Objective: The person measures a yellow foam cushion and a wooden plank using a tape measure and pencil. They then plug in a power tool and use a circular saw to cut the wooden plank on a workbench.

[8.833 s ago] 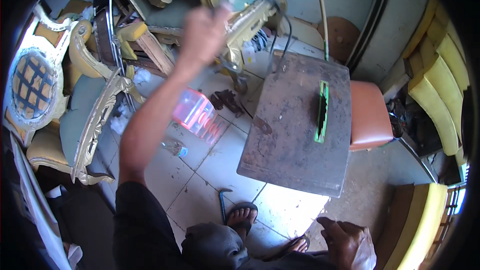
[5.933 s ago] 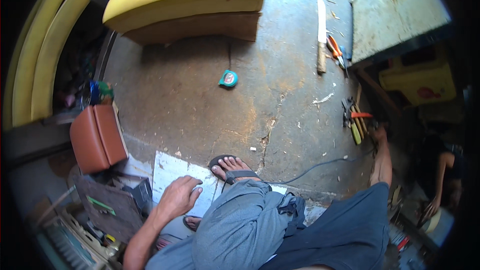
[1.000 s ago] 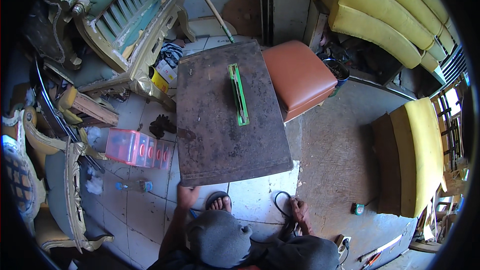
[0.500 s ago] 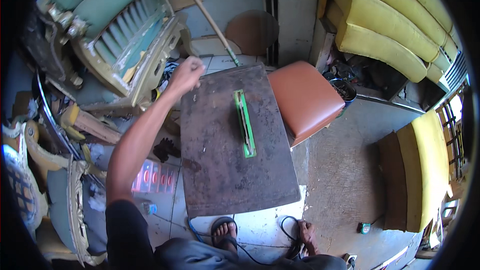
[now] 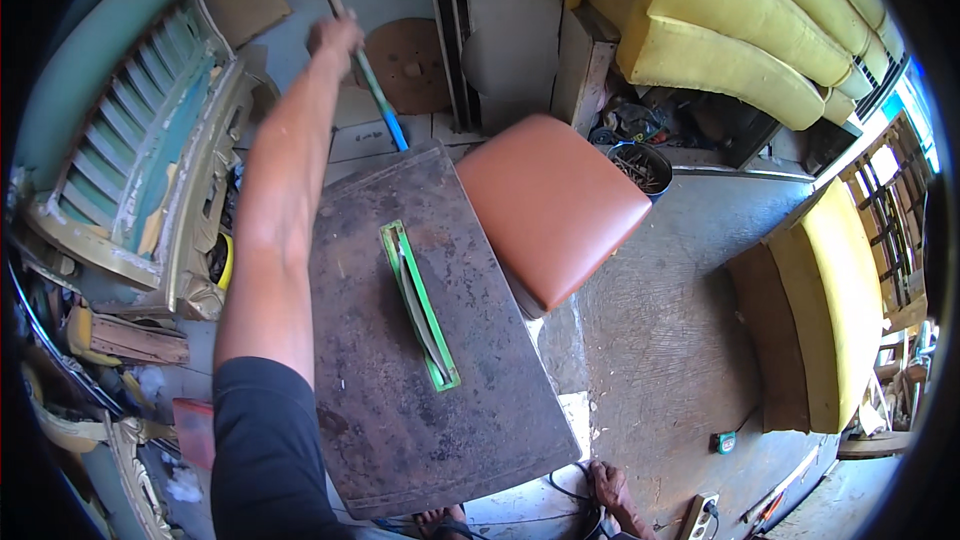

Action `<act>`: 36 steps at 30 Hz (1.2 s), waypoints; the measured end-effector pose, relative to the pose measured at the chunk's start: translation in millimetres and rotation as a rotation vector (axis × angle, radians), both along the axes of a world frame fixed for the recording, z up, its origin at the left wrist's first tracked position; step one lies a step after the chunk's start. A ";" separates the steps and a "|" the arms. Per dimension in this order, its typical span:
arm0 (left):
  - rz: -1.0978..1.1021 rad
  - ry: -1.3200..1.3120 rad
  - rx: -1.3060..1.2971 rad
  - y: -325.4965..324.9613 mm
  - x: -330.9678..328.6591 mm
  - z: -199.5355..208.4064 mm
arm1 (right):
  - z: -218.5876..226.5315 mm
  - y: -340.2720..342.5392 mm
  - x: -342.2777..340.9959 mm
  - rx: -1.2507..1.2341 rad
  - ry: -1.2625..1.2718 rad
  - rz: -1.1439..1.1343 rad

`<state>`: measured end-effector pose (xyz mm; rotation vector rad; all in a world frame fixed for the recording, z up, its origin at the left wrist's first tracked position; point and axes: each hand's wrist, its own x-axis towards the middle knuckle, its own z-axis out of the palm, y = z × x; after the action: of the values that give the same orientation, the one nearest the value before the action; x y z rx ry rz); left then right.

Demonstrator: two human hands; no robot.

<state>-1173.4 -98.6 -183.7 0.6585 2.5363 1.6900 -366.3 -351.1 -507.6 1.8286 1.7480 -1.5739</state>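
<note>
My left hand (image 5: pixel 337 37) is stretched out to the far side, its fingers wrapped round a long wooden handle (image 5: pixel 371 81) with a green and blue lower part. The handle's bottom end is hidden behind a dark, worn board-topped table (image 5: pixel 370 420). On that top lies a narrow green frame (image 5: pixel 419 306) with a thin pale strip along it. My right hand (image 5: pixel 613 492) hangs low by the near edge, over a foot; how its fingers are set is unclear. The brown padded stool (image 5: pixel 555 210) stands against the table's right side.
A green-cushioned carved chair (image 5: pixel 150 140) stands at left, and yellow cushions (image 5: pixel 745 60) are stacked at far right. A dark bucket (image 5: pixel 643 168) of small pieces sits behind the stool. A yellow padded piece (image 5: pixel 840 320), tape measure (image 5: pixel 725 442) and power strip (image 5: pixel 699 517) are on the right.
My left hand has reached farther away from above the table's far left corner and taken hold of the wooden handle. The view has shifted, with the table now lower and farther left.
</note>
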 end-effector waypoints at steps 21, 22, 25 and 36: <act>0.052 -0.098 -0.186 -106.3 -68.7 56.3 | -39.9 -6.0 -4.1 0.085 -0.032 0.095; 0.010 -0.096 -0.232 -113.0 -65.2 56.0 | -9.4 -2.7 -21.6 0.065 -0.007 0.036; -0.365 0.043 -0.185 -106.9 -18.8 18.8 | -2.6 6.4 -7.6 0.073 -0.019 0.101; -1.063 0.461 0.198 -251.1 384.5 117.7 | 28.8 -1.6 14.8 0.240 0.039 0.142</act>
<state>-788.9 -349.7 -66.0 2.0947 1.5599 1.4176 -351.4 -352.7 -478.8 1.7350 2.1142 -1.4082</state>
